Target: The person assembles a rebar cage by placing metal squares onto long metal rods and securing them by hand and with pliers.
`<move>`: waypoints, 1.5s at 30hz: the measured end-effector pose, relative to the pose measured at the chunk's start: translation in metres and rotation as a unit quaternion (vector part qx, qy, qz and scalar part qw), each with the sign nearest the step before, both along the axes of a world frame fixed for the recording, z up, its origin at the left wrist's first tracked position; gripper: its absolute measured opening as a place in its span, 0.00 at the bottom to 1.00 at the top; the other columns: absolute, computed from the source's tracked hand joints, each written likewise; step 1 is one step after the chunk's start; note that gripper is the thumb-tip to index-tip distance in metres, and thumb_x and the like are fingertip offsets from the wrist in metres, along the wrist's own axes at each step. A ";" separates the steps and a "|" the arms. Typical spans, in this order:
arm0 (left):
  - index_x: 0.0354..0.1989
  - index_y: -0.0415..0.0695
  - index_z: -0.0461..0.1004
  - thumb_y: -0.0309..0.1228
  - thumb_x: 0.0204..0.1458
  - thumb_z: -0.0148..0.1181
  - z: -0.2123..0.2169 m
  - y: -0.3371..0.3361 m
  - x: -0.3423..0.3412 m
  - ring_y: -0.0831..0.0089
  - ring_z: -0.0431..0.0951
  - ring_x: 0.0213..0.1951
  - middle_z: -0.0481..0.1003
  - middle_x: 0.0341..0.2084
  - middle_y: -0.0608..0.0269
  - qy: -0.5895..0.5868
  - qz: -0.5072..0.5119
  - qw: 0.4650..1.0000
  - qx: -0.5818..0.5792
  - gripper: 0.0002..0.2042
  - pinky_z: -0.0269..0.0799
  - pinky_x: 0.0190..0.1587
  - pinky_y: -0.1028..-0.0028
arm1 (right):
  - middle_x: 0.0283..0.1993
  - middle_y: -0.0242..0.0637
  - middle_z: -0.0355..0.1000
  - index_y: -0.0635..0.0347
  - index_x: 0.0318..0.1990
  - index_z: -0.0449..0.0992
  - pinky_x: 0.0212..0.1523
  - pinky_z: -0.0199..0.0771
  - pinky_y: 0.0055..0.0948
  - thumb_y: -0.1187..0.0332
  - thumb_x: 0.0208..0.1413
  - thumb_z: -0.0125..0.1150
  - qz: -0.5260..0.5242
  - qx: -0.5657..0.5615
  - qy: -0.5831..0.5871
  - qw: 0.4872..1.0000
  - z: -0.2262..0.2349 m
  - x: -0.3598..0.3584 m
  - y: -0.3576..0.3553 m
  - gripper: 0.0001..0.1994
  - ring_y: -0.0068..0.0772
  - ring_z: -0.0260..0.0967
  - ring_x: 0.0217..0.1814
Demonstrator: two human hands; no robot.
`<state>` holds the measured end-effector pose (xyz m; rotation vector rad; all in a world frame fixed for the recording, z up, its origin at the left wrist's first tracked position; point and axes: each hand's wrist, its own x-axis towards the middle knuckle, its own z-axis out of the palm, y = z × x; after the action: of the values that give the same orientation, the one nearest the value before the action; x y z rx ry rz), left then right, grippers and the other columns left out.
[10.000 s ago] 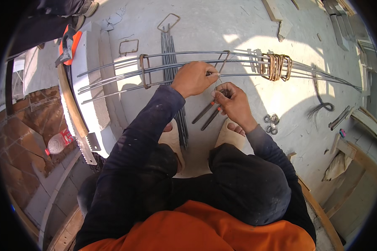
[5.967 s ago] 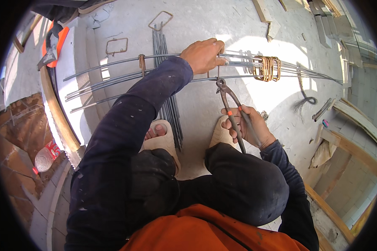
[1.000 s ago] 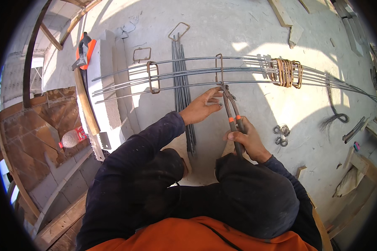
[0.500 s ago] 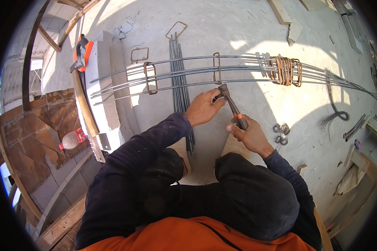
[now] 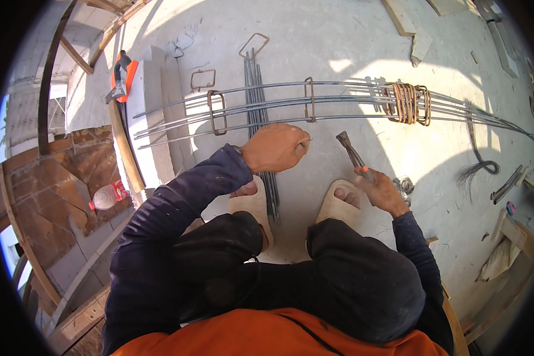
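Observation:
In my right hand (image 5: 387, 193) is a pair of end-cutting pincers (image 5: 351, 149) with red-orange grips, its head pointing up and left, clear of the bars. My left hand (image 5: 276, 147) is pinched closed just below the long steel bars (image 5: 261, 120), over a bundle of rebar (image 5: 254, 77) that runs away from me. A tiny dark tip shows at its fingertips; what it belongs to is too small to name. Rusty rectangular stirrups stand around the long bars: one on the left (image 5: 218, 113), one in the middle (image 5: 310, 99), and several bunched together (image 5: 406, 104) on the right.
Two loose stirrups lie beyond the bars, one (image 5: 203, 79) at the left. Rolls of wire (image 5: 404, 186) lie beside my right hand, a loose wire bunch (image 5: 480, 166) farther right. At left are a handsaw (image 5: 123, 77), a light block (image 5: 151, 127) and a plastic bottle (image 5: 108, 196).
My hands have moved apart. The pincers have come away from the left hand, down and to the right, with the right hand. The left hand has turned, its back now showing.

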<state>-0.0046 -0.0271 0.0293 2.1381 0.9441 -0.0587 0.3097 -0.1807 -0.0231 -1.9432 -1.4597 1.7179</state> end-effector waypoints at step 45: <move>0.51 0.42 0.87 0.30 0.57 0.65 0.008 0.105 0.021 0.50 0.83 0.46 0.85 0.41 0.49 0.000 0.003 0.986 0.164 0.15 0.79 0.52 0.58 | 0.43 0.50 0.86 0.61 0.48 0.89 0.55 0.81 0.39 0.54 0.62 0.67 -0.290 0.174 -0.099 0.936 -0.013 0.109 0.115 0.20 0.43 0.83 0.48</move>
<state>0.0163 0.0779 0.0369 2.4352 1.0169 0.1070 0.4182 -0.0655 -0.0360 -2.0974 -0.9965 0.9640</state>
